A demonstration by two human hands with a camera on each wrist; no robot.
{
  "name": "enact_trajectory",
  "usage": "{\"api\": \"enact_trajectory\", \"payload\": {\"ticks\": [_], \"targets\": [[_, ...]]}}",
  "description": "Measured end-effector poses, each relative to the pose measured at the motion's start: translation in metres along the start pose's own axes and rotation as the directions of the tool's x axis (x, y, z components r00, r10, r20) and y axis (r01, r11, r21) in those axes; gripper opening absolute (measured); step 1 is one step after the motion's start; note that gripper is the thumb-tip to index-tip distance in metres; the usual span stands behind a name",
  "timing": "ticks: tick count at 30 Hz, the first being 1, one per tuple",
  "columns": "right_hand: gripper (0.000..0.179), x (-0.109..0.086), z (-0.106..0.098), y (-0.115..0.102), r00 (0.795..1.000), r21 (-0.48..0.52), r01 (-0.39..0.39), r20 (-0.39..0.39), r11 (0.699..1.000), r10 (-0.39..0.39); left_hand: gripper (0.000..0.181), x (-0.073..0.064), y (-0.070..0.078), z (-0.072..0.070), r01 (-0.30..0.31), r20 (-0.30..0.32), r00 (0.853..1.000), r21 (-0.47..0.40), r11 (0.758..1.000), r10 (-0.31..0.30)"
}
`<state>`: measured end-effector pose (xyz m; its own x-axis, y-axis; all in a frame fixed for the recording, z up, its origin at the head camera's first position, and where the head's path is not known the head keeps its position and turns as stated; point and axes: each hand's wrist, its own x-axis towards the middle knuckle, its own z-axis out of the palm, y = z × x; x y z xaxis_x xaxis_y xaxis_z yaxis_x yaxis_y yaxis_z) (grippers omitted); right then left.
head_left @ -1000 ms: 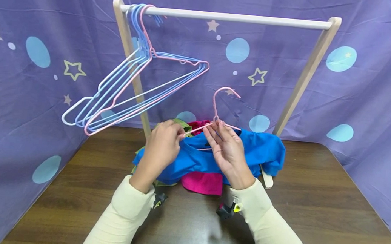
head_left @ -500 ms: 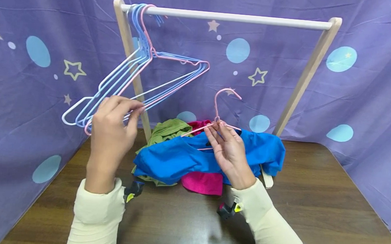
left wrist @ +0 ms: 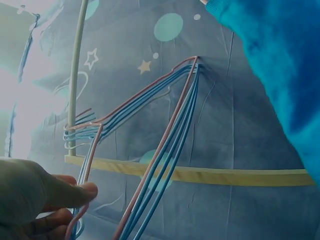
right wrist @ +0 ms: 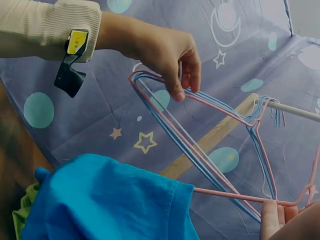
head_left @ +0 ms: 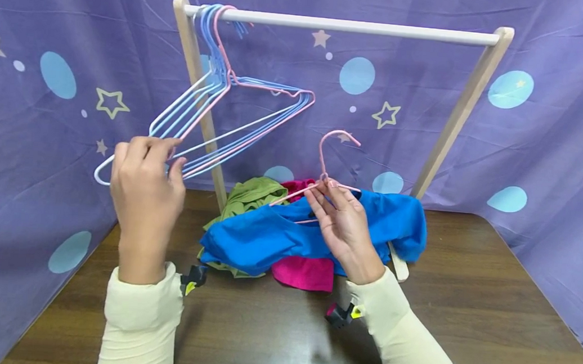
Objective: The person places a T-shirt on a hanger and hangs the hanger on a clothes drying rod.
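My left hand (head_left: 144, 177) has its thumb and fingers round the sloping left arms of several blue, pink and white hangers (left wrist: 161, 146), which hang by their hooks from the rack's left end. With the right hand (head_left: 341, 225) I pinch a pink hanger (head_left: 322, 153) just below its hook. A blue shirt (head_left: 257, 239) is draped around that hanger, whose wire shows through the neckline. One end of the hanger's arm stands out of the neck opening at the left. The right wrist view shows the left fingertips curled over the hung hangers' wires.
The rack has a white rail (head_left: 363, 28) and wooden legs (head_left: 455, 117). Green cloth (head_left: 255, 193) and magenta cloth (head_left: 302, 273) lie under the blue shirt on the brown table (head_left: 475, 307). A purple patterned curtain (head_left: 435, 11) stands behind.
My left hand has let go of the pink hanger at the shirt's neck and moved left and up to the hung hangers. The right hand stays on the pink hanger.
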<state>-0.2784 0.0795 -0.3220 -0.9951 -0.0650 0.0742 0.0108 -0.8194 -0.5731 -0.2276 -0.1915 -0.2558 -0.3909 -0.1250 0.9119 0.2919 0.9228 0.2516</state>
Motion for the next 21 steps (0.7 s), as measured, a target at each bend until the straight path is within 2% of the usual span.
{"api": "enact_trajectory", "payload": {"ticks": [6,12,16,21], "targets": [[0.023,0.002,0.013,-0.001,0.998,0.017,-0.045,0.039,0.999,0.045,0.022,0.000,-0.003,-0.008,0.065,0.021,0.998,0.034,0.997,-0.066],[0.026,0.011,0.035,-0.007,0.975,0.007,-0.179,0.134,0.984,0.177,0.017,0.000,-0.007,-0.016,0.105,0.040,0.993,0.050,0.993,-0.107],[0.027,0.021,0.050,-0.017,0.958,-0.070,-0.238,0.146,0.969,0.246,0.014,0.001,-0.007,-0.018,0.108,0.049,0.993,0.046,0.993,-0.110],[0.028,0.033,0.070,-0.036,0.951,-0.167,-0.250,0.140,0.954,0.274,0.014,0.002,-0.005,-0.017,0.099,0.059,0.993,0.038,0.994,-0.102]]}}
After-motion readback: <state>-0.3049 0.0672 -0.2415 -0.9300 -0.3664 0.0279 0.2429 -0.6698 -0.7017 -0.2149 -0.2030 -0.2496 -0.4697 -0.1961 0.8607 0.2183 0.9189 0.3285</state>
